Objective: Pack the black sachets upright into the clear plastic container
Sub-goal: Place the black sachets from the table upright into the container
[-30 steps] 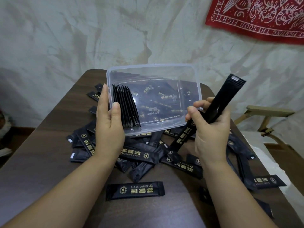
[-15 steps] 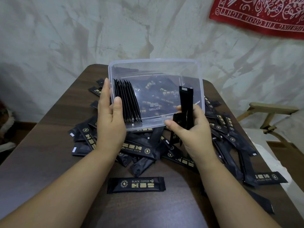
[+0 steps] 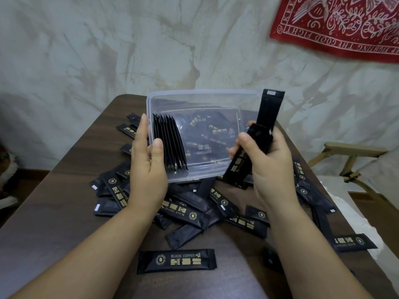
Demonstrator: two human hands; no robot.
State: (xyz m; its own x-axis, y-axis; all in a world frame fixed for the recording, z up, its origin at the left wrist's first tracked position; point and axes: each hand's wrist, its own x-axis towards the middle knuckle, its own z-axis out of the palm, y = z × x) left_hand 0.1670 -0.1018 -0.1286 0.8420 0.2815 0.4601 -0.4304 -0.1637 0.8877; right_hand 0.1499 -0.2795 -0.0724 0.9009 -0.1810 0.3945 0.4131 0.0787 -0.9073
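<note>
Right-hand fingers: the fingers (image 3: 243,140) of the right hand (image 3: 271,169) are curled round two long black foil sachets (image 3: 268,113), clamped on their lower halves.
Held pair, attitude: one stands near upright with its sealed end above the hand. The other slants with its lower end down and to the left. The two cross inside the grip.
Left-hand fingers: the left hand (image 3: 149,169) grips the left end wall of a clear rectangular plastic container (image 3: 203,93), thumb inside and the other fingers (image 3: 140,134) outside.
Thumb duty: it presses a row of black sachets (image 3: 170,143), standing on edge, against that wall.
Container, attitude: lifted and tipped so that its opening faces the person.
Container, contents: the packed row sits at the left end only. The print seen through the clear base appears to belong to sachets lying behind it.
Key relation: the free space lies left of the held pair, just right of the packed row. The right hand is the nearer one, and the left is occupied.
Next move (judged): the row's long axis runs from far rim to near rim, so the pair wants squaring together and turning to that line before sliding in.
Progress (judged): early, with most stock unpacked.
Surface: a dark wood-grain surface (image 3: 54,212) carries a heap of loose black sachets (image 3: 190,210) below and around the container. A single flat sachet (image 3: 176,261) printed "BLACK COFFEE" lies apart at the front.
Surroundings: a red patterned cloth (image 3: 336,24) hangs on the wall, and a wooden chair frame (image 3: 354,151) stands at right.
</note>
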